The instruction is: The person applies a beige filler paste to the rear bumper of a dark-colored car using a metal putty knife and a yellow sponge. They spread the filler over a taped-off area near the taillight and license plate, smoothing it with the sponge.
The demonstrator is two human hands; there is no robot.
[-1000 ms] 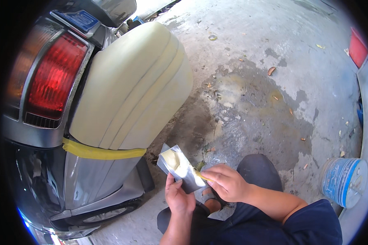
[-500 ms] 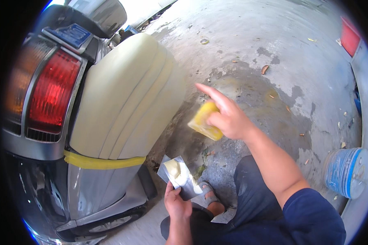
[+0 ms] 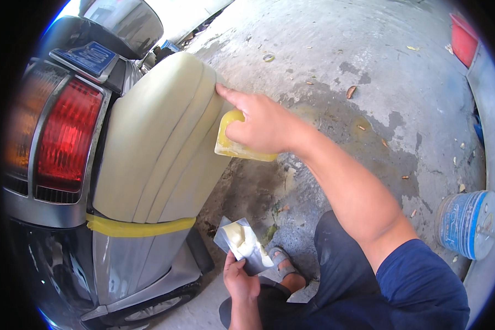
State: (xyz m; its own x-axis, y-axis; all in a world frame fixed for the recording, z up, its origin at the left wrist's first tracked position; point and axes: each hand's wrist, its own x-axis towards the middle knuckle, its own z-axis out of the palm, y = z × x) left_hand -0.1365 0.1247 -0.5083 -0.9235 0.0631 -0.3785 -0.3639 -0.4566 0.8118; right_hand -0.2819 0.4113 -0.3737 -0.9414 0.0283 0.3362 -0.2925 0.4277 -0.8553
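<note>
A yellow putty scraper (image 3: pixel 236 140) is pinched in my right hand (image 3: pixel 264 122), whose index finger is stretched out against the right edge of a vehicle's cream-coated body panel (image 3: pixel 148 132). Long grooves run down that panel. Lower down, my left hand (image 3: pixel 241 279) grips a flat, greyish mixing plate (image 3: pixel 258 264) by its near edge. A lump of cream putty (image 3: pixel 236 234) lies on it, with more smeared beside. Yellow masking tape (image 3: pixel 140 227) borders the bottom of the coated part.
The red and orange tail light (image 3: pixel 69 132) adjoins the panel on the left, with a blue plate (image 3: pixel 88 58) above it. A blue and white bucket (image 3: pixel 467 224) stands at the right by a wall. A red container (image 3: pixel 463 39) is farther back. Dry leaves and damp patches mark the concrete floor (image 3: pixel 324 60).
My right hand has moved left and away from me with the scraper, from over the floor to the panel's edge, where its fingertip now meets it. The left hand has barely moved.
</note>
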